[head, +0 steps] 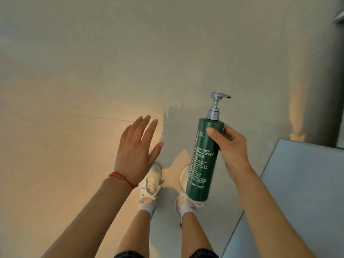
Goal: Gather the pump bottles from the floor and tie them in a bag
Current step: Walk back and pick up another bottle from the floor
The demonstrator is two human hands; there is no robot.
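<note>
Bare floor lies open ahead and left of the white shoes; a grey raised surface blocks the right side.

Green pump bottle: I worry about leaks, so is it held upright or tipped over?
Nearly upright: the green pump bottle leans slightly, grey pump on top, gripped near its shoulder by the right hand.

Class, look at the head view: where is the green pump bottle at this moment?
The green pump bottle is right of centre, held upright off the floor in the right hand, above the right shoe.
</note>
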